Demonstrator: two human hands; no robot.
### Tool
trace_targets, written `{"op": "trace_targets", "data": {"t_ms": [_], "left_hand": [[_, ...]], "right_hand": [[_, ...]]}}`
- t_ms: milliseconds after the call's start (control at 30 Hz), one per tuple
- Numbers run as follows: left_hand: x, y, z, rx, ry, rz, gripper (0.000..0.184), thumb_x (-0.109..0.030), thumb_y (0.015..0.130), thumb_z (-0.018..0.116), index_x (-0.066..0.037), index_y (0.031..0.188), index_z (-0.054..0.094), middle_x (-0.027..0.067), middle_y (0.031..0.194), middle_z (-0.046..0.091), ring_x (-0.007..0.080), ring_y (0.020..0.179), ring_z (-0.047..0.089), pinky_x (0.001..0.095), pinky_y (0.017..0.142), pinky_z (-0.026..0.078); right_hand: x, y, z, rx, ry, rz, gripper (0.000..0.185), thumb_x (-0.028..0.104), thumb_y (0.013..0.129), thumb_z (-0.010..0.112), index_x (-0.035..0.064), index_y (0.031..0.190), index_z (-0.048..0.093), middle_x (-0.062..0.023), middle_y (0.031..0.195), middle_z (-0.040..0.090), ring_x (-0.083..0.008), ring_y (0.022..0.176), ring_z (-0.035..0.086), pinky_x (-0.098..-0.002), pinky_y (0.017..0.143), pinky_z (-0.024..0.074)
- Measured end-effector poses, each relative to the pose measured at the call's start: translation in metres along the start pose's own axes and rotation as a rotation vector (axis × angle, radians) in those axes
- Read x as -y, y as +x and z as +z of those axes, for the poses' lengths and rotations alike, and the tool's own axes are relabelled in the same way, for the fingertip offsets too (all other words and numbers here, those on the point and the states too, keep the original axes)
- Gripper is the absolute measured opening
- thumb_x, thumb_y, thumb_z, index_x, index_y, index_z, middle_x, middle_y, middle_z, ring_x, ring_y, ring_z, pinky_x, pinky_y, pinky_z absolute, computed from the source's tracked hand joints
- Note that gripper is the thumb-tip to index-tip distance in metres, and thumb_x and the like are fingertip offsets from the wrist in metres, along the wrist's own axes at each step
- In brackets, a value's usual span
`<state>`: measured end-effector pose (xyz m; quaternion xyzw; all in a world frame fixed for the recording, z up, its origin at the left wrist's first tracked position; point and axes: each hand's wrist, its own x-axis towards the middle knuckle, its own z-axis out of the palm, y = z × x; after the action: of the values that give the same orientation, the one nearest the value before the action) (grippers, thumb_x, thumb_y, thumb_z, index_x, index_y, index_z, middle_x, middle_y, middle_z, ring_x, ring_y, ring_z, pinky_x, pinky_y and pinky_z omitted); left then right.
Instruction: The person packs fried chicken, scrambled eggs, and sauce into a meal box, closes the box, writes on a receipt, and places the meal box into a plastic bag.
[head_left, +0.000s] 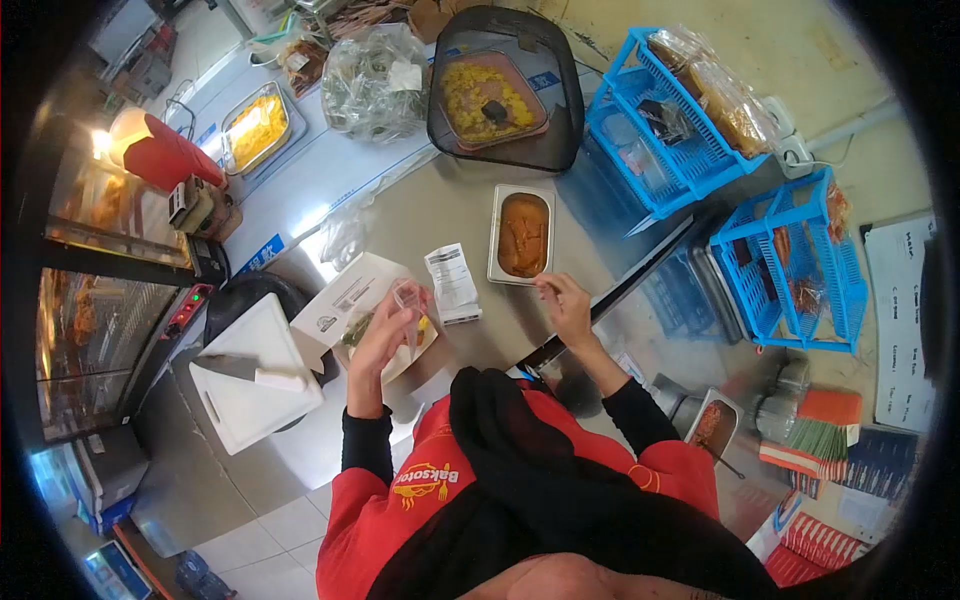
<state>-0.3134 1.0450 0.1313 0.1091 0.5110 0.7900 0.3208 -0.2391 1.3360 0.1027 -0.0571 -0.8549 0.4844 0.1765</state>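
My left hand is closed around a small piece of clear plastic, cup- or bag-like. It is over an open white cardboard food box whose greenish and yellow food shows partly behind the hand. My right hand has its fingers curled together at the near right corner of a steel pan of orange-brown sauce; whether they pinch anything is hidden. Between the hands lies a printed paper slip.
A white cutting board with a knife lies left, near a glass warming cabinet. A mesh cover over yellow food stands at the back. Blue baskets and a small pan of reddish food are right.
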Motion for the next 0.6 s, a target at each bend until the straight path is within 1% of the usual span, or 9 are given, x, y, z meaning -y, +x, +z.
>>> {"op": "trace_targets", "data": {"t_ms": [67,100,167,300,400,467,500,567,600], "left_hand": [[0.003,0.003,0.003,0.024,0.029,0.002,0.047,-0.038,0.08,0.061,-0.008,0.111,0.044,0.0074,0.109,0.047,0.0158,0.103,0.043,0.028,0.087,0.035],[0.004,0.003,0.004,0.029,0.031,0.004,0.047,-0.038,0.08,0.061,-0.008,0.111,0.044,0.0074,0.109,0.047,0.0158,0.103,0.043,0.028,0.087,0.035],[0.003,0.001,0.009,0.039,0.037,-0.006,0.048,-0.038,0.08,0.061,-0.008,0.112,0.043,0.008,0.11,0.048,0.0161,0.103,0.043,0.0284,0.088,0.036],[0.009,-0.003,0.009,0.026,0.006,-0.007,0.049,-0.038,0.08,0.062,-0.007,0.113,0.043,0.0087,0.11,0.048,0.0165,0.103,0.044,0.0287,0.089,0.036],[0.013,-0.007,0.004,-0.014,-0.02,-0.014,0.05,-0.039,0.081,0.06,-0.007,0.115,0.044,0.0088,0.109,0.049,0.0169,0.102,0.045,0.0287,0.089,0.036],[0.013,-0.009,0.001,-0.065,-0.002,0.029,0.051,-0.042,0.081,0.057,-0.007,0.116,0.044,0.0085,0.107,0.049,0.0177,0.1,0.045,0.0293,0.088,0.036],[0.012,-0.01,0.0,-0.067,-0.001,0.029,0.051,-0.042,0.081,0.057,-0.007,0.116,0.044,0.0085,0.107,0.049,0.0177,0.1,0.045,0.0293,0.088,0.036],[0.009,-0.009,-0.003,-0.04,-0.015,0.088,0.05,-0.045,0.082,0.055,-0.008,0.114,0.045,0.0081,0.107,0.05,0.0175,0.1,0.046,0.0289,0.087,0.035],[0.006,-0.01,-0.003,-0.042,-0.016,0.088,0.05,-0.045,0.082,0.055,-0.008,0.114,0.045,0.0081,0.107,0.05,0.0175,0.1,0.046,0.0289,0.087,0.035]], "right_hand": [[0.007,0.008,0.001,0.081,-0.094,-0.168,0.011,0.008,0.083,0.057,0.0042,0.093,0.06,-0.0112,0.081,0.059,-0.0285,0.073,0.061,-0.0348,0.064,0.0481],[0.005,0.016,0.002,0.075,-0.095,-0.17,0.011,0.008,0.083,0.057,0.0042,0.093,0.06,-0.0112,0.081,0.059,-0.0285,0.073,0.061,-0.0348,0.064,0.0481],[0.0,0.034,0.004,0.082,-0.133,-0.325,0.013,0.005,0.081,0.058,0.0043,0.094,0.059,-0.0112,0.082,0.059,-0.0294,0.073,0.06,-0.0348,0.063,0.0481],[-0.01,0.075,-0.001,0.143,-0.212,-0.326,0.013,0.008,0.082,0.057,0.0046,0.095,0.058,-0.0114,0.082,0.058,-0.03,0.073,0.06,-0.0359,0.063,0.0484],[-0.017,0.097,-0.009,0.142,-0.199,-0.252,0.013,0.013,0.086,0.053,0.0036,0.092,0.06,-0.0118,0.079,0.059,-0.0272,0.067,0.061,-0.0348,0.06,0.048],[-0.017,0.104,-0.018,0.059,-0.131,-0.04,0.018,0.016,0.089,0.05,0.0022,0.088,0.061,-0.0116,0.073,0.06,-0.0224,0.061,0.06,-0.0326,0.057,0.0468],[-0.022,0.101,-0.02,0.06,-0.13,-0.041,0.018,0.016,0.089,0.05,0.0022,0.088,0.061,-0.0116,0.073,0.06,-0.0224,0.061,0.06,-0.0326,0.057,0.0468],[-0.029,0.091,-0.023,0.003,0.014,0.102,0.023,0.018,0.091,0.05,-0.0008,0.085,0.062,-0.0051,0.067,0.058,-0.0103,0.057,0.056,-0.0238,0.054,0.0449],[-0.029,0.084,-0.024,0.006,0.014,0.103,0.023,0.018,0.091,0.05,-0.0008,0.085,0.062,-0.0051,0.067,0.058,-0.0103,0.057,0.056,-0.0238,0.054,0.0449]]}}
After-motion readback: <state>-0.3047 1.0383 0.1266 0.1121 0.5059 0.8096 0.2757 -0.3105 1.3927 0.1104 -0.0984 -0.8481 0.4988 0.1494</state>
